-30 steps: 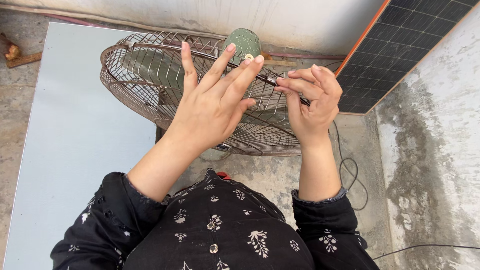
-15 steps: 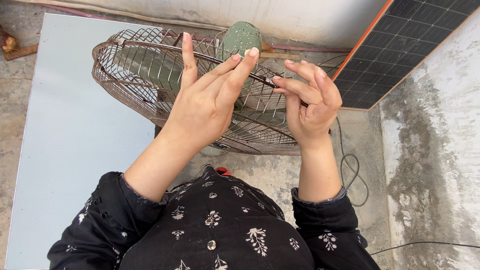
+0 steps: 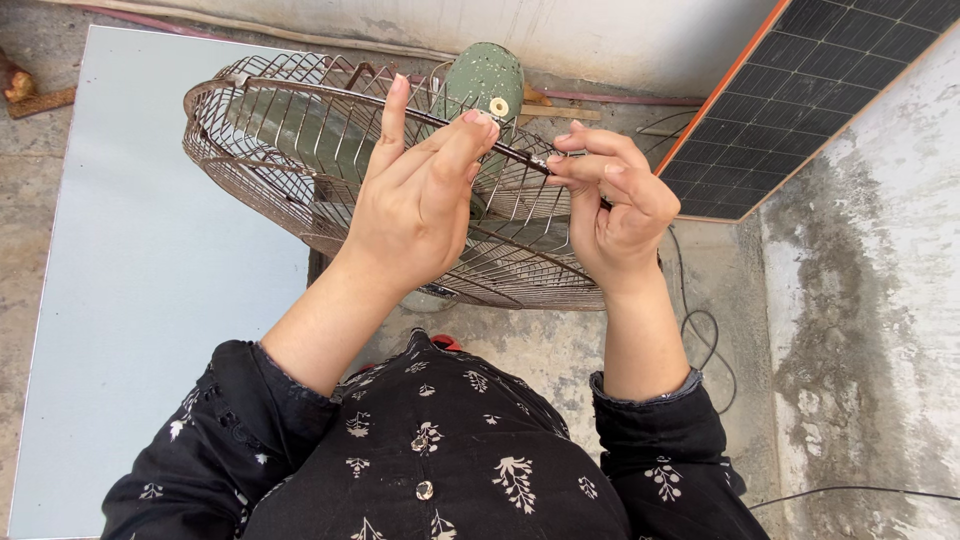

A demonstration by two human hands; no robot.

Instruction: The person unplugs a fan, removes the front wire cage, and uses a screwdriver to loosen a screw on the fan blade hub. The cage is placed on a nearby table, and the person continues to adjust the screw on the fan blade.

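A: What do we tag first? The thin dark rod (image 3: 520,155) between both hands?

B: Yes. It runs across the top rim of the rusty fan cage (image 3: 300,150), in the far middle of the scene, just in front of the green motor housing (image 3: 485,80).

A: Left hand (image 3: 415,205)?

B: Thumb and middle fingers pinched together on the rod's left part, index finger sticking straight up, free. We read that pinch as steadying the rod against the cage rim.

A: Right hand (image 3: 615,205)?

B: Fingertips closed on the rod's right end, wrist bent in. Looks like a fine grip for a small part, so we judge it as working that end. What exactly sits under the fingertips we cannot tell.

A: Cage itself?

B: Tilted, open side up towards us, resting on the concrete floor (image 3: 560,350), so the rim is within easy reach of both hands.

A: Surroundings?

B: Pale grey board (image 3: 120,300) flat on the left. Dark solar panel (image 3: 800,90) with orange edge leaning far right. Black cable (image 3: 700,340) looped on the floor near the right forearm. Black patterned sleeves (image 3: 660,440) nearest us.
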